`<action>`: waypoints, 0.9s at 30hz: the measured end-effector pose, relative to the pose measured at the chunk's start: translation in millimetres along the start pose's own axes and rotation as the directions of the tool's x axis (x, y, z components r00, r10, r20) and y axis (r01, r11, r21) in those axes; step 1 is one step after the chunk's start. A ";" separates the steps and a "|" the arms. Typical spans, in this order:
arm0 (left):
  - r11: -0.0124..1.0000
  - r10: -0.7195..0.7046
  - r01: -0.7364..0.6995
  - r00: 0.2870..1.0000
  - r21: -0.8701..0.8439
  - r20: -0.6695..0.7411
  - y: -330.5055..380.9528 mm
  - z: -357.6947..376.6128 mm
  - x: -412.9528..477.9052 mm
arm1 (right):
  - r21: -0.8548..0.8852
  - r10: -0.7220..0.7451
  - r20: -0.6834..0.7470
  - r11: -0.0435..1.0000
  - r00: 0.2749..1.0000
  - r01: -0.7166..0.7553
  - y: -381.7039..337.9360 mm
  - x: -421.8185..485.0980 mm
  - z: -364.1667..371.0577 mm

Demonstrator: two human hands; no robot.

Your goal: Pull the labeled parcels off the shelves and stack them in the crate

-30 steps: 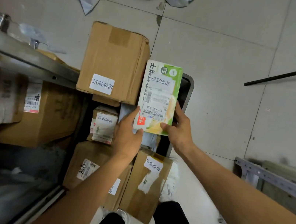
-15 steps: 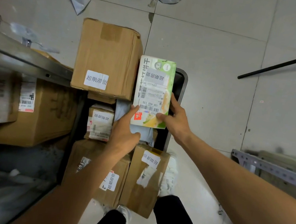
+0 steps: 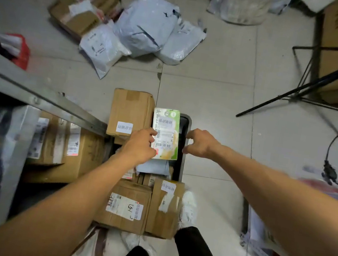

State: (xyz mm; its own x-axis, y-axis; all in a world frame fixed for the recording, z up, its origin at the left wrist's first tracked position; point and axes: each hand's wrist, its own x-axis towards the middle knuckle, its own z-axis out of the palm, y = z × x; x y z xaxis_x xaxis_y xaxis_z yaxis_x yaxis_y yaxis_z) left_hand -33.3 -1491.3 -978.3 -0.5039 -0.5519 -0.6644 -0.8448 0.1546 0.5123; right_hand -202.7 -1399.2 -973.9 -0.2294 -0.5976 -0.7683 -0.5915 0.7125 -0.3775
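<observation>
A green-and-white labeled parcel (image 3: 166,134) lies on top of the pile in the dark crate (image 3: 182,149) on the floor. My left hand (image 3: 139,145) still holds its left edge, thumb on the label. My right hand (image 3: 200,142) hovers just right of the parcel, off it, fingers loosely curled and holding nothing. A tall brown box (image 3: 130,114) stands at the crate's far left. Two more labeled brown boxes (image 3: 127,205) (image 3: 164,206) sit at the near end, and a grey mailer (image 3: 153,166) lies under the green parcel.
A metal shelf edge (image 3: 42,96) runs on the left with labeled boxes (image 3: 68,145) beneath it. Grey poly mailers (image 3: 144,28) and cartons lie on the tiled floor ahead. A black stand (image 3: 310,83) crosses the right. My legs and white shoe (image 3: 189,208) are beside the crate.
The green parcel has settled onto the pile. My right hand has let go of it and drawn away to the right. The camera has tilted up, showing more floor.
</observation>
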 end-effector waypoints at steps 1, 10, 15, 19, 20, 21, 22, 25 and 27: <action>0.998 0.017 -0.019 1.000 0.065 0.022 13.1 -12.9 -12.0 | -0.062 -0.012 0.014 0.998 1.000 0.013 -8.9 -18.4 -13.8; 0.885 0.204 -0.173 0.979 0.433 -0.025 143.9 -140.8 -147.1 | -0.251 -0.112 -0.123 0.965 0.986 0.079 -85.3 -224.7 -128.5; 0.832 0.344 -0.260 0.935 0.489 -0.088 212.7 -196.0 -243.3 | -0.383 -0.111 -0.268 0.924 0.957 0.000 -102.0 -350.3 -195.2; 0.820 0.389 -0.252 0.904 0.514 -0.178 240.6 -221.0 -305.3 | -0.450 -0.196 -0.347 0.893 0.917 0.021 -116.3 -416.9 -226.0; 0.822 0.396 -0.250 0.897 0.511 -0.198 243.7 -224.0 -318.2 | -0.468 -0.221 -0.352 0.883 0.909 0.033 -118.4 -429.6 -229.8; 0.831 0.387 -0.237 0.896 0.503 -0.218 245.8 -224.8 -334.0 | -0.491 -0.239 -0.354 0.871 0.904 0.039 -119.8 -439.7 -231.9; 0.836 0.384 -0.225 0.892 0.500 -0.241 245.1 -224.1 -347.6 | -0.516 -0.271 -0.347 0.854 0.898 0.058 -121.7 -450.1 -231.5; 0.866 0.322 -0.154 0.899 0.475 -0.297 237.8 -216.3 -389.7 | -0.583 -0.338 -0.316 0.806 0.887 0.100 -128.0 -477.8 -220.7; 0.880 0.272 -0.100 0.907 0.464 -0.321 229.0 -206.6 -416.6 | -0.654 -0.369 -0.273 0.748 0.888 0.110 -131.7 -494.4 -205.9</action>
State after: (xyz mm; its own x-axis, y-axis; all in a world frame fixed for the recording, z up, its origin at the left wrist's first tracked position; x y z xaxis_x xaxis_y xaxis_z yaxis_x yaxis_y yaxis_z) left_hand 20.3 -1395.2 -471.8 -0.6293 -0.7217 -0.2883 -0.7767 0.5717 0.2643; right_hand -170.5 -1273.2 -437.9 -0.1966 -0.8944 -0.4018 -0.9735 0.2270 -0.0288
